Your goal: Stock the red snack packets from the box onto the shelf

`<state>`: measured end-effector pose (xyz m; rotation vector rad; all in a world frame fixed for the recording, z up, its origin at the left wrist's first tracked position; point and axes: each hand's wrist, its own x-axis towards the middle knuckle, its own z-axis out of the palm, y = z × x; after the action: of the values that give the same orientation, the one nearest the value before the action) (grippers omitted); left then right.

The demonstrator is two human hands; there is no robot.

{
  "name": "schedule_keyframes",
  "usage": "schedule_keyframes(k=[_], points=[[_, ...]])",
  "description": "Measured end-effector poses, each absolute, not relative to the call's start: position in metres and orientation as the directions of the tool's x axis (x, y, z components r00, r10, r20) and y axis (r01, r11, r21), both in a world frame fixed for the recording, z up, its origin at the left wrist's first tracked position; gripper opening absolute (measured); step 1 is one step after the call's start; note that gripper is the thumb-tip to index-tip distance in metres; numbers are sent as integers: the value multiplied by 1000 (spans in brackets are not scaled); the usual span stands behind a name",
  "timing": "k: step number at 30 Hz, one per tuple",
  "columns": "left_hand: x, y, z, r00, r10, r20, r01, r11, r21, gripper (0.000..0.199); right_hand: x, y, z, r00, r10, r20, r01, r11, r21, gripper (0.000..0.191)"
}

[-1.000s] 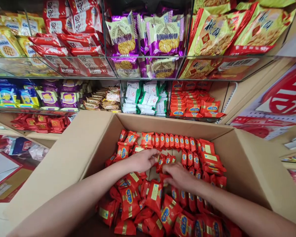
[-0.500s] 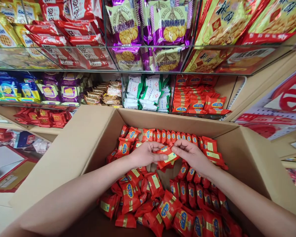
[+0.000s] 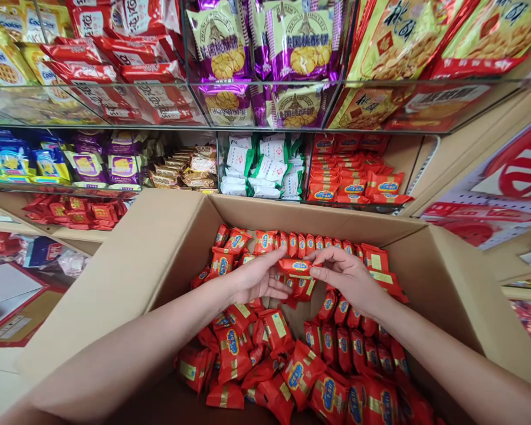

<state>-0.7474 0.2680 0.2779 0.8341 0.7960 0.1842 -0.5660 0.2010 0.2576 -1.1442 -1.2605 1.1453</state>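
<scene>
A red snack packet (image 3: 297, 267) with a blue and yellow label is pinched at its right end between the thumb and fingers of my right hand (image 3: 343, 273). My left hand (image 3: 262, 277) is just left of it with the fingers spread, palm toward the packet, the fingertips near its left end. Both hands are over an open cardboard box (image 3: 318, 213). Inside the box, similar red packets stand in a row along the back wall, more stand in rows at the right, and a loose heap (image 3: 233, 348) lies at the front left.
Behind the box, shelves hold purple biscuit bags (image 3: 301, 50), white and green packets (image 3: 269, 168) and stacked red packets (image 3: 351, 183). A box flap (image 3: 97, 277) sticks out at the left. Another carton (image 3: 24, 319) stands at the far left.
My left hand has let go of the packet and its fingers have opened. The packet has turned so that its narrow labelled side shows, still held by my right hand.
</scene>
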Motion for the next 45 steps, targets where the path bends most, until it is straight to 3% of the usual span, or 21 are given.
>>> schedule_keyframes(k=[2,4,6,9,12,16,19,24,31,34,36,41,45], points=[[-748,270,280,735,365,-572,111,767,632,38,-567,201,257,-28,992,120,-1,120,-993,10],[-748,271,283,728,467,-501,-38,758,651,26,-566,201,256,-25,988,155,2,155,-988,10],[-747,270,284,676,615,-405,-175,668,723,32,-565,202,256,-8,985,170,28,170,-985,12],[-745,267,284,612,735,-293,-223,516,827,44,-564,203,256,-14,993,119,51,119,-992,14],[-742,264,281,574,800,-172,-211,348,913,51,-565,203,256,-12,997,75,-47,74,-996,15],[-738,260,278,597,801,-47,-243,236,941,61,-568,205,253,108,994,-1,-121,12,-993,36],[-739,257,277,603,793,-83,-235,277,932,68,-568,207,249,177,980,-86,-70,-75,-995,31],[-741,259,272,557,797,-235,-173,388,905,38,-567,205,250,216,973,-88,-31,-83,-996,22],[-745,265,277,552,742,-380,-176,550,816,33,-572,205,252,148,975,-163,-381,-96,-920,17],[-747,265,278,545,744,-385,-181,554,813,32,-573,206,252,112,973,-200,-450,-130,-883,19],[-747,264,277,531,765,-365,-176,521,835,33,-575,206,251,98,974,-206,-413,-148,-898,21],[-745,263,276,513,817,-263,-157,390,907,37,-576,205,258,-44,995,-92,-137,-98,-986,28],[-747,266,282,481,843,-242,-125,339,932,34,-547,226,285,202,958,203,213,160,-964,30]])
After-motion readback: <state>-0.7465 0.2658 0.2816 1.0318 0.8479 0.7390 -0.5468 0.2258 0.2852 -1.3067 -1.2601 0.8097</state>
